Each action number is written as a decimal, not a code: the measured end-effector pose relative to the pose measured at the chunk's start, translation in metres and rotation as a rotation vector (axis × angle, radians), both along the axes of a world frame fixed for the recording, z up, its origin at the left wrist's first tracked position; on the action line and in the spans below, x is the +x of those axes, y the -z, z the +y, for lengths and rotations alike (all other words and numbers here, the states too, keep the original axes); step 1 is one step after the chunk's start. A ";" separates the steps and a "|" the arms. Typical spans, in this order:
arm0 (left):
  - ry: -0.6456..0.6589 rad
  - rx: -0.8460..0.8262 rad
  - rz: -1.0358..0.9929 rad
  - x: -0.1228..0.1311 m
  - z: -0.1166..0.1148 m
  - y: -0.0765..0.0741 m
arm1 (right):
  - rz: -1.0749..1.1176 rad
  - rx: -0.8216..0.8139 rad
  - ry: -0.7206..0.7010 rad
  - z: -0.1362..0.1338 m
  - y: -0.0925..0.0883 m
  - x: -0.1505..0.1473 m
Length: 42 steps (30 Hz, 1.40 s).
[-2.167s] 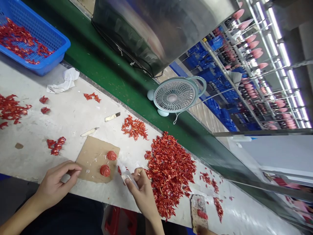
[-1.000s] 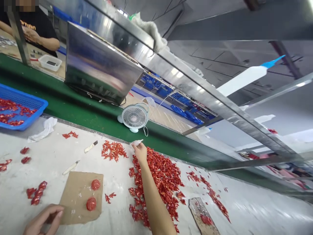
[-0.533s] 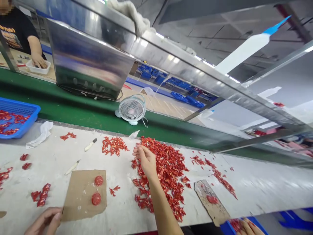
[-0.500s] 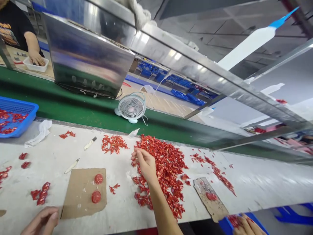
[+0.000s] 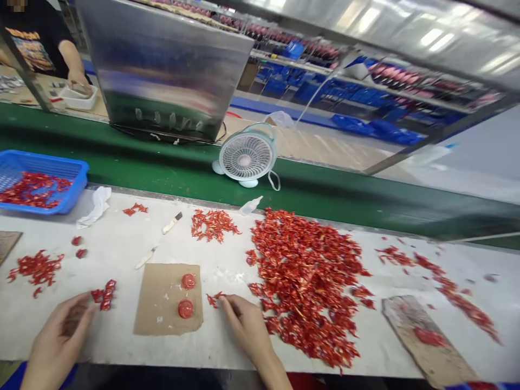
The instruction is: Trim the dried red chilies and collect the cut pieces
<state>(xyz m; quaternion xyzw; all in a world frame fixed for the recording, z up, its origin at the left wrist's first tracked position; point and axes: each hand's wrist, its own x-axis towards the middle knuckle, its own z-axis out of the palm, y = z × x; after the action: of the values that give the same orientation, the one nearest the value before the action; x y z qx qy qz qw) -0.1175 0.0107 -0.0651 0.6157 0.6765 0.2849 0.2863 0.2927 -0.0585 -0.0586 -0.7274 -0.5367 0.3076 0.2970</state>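
Note:
My right hand (image 5: 248, 326) is low over the white tabletop, its thumb and forefinger closed at one of the small pointed red pieces (image 5: 213, 299). These lie just right of a brown cardboard square (image 5: 168, 319). Two round red pieces, an upper one (image 5: 188, 280) and a lower one (image 5: 186, 309), rest on the cardboard. At the left, my left hand (image 5: 60, 337) has thumb and fingers apart. Its fingertips are at the edge of a short row of shiny red pieces (image 5: 108, 295); whether they touch is hard to tell.
A large heap of red pieces (image 5: 309, 281) spreads to the right, a smaller pile (image 5: 213, 224) behind the cardboard. A white-handled knife (image 5: 145, 258), a brush-like tool (image 5: 172, 222), a nozzle bottle (image 5: 251, 206), a fan (image 5: 247, 156) and a blue basket (image 5: 77, 184) are around. A person works far left.
My right hand has moved from the large heap to the small red pieces beside the cardboard. My left hand has come up to the row of red pieces. The view has shifted and levelled.

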 end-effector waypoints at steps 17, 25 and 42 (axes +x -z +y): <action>0.066 -0.025 0.138 0.011 0.032 -0.025 | -0.168 0.027 -0.096 0.021 0.006 0.006; -0.306 -0.184 -0.134 0.023 0.023 -0.044 | -0.302 -0.042 -0.143 0.031 0.000 0.008; -0.048 -0.399 -0.936 0.107 -0.018 -0.034 | 0.678 -0.170 0.176 0.057 -0.018 -0.051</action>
<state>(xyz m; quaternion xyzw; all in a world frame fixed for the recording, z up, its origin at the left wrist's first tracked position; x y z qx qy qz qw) -0.0101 -0.0071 -0.0312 0.3397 0.5311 0.4021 0.6639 0.2419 -0.0017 -0.0401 -0.6496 -0.3156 0.5481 0.4218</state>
